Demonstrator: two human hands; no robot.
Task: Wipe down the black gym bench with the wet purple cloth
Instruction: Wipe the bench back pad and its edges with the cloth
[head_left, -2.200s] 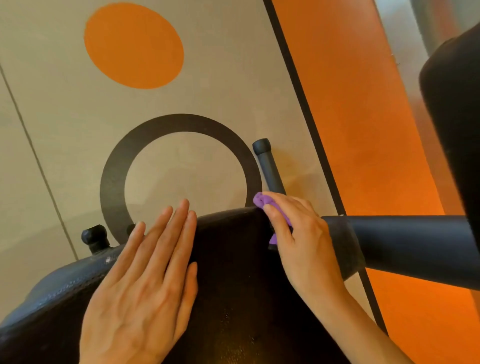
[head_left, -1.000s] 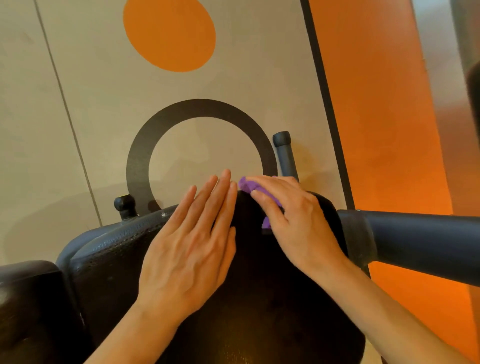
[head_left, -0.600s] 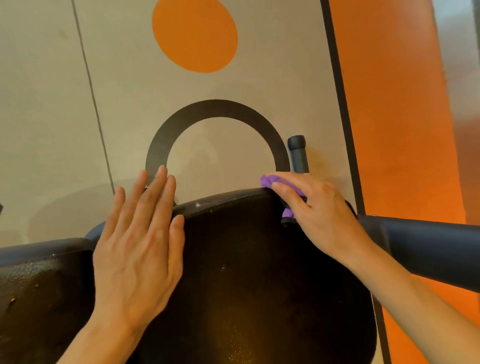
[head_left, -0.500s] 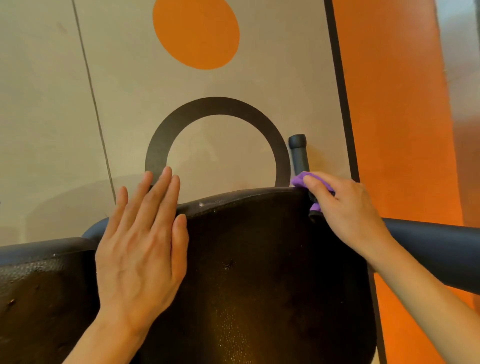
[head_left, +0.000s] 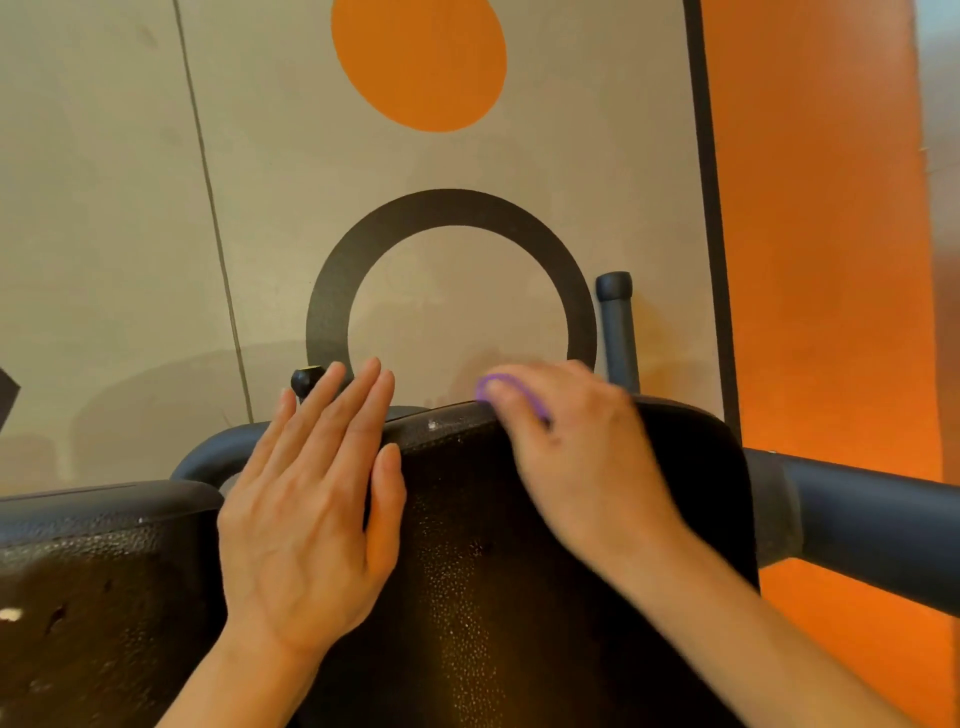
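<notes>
The black gym bench pad (head_left: 519, 597) fills the lower middle of the head view, its textured surface glistening in places. My left hand (head_left: 317, 499) lies flat on the pad's left part, fingers straight and reaching past the far edge. My right hand (head_left: 576, 452) is blurred with motion and grips the purple cloth (head_left: 506, 389) against the pad's far edge. Only a small bit of the cloth shows past my fingers; the rest is hidden under the hand.
A second black pad (head_left: 93, 561) adjoins on the left. A dark padded bar (head_left: 878, 525) sticks out to the right, and an upright frame post (head_left: 615, 322) stands behind the pad. A small black knob (head_left: 305, 379) sits at the far left edge. Below is beige and orange flooring.
My right hand has slid the purple cloth leftward along the pad's far edge, from the right corner toward the middle. My left hand stays flat on the pad.
</notes>
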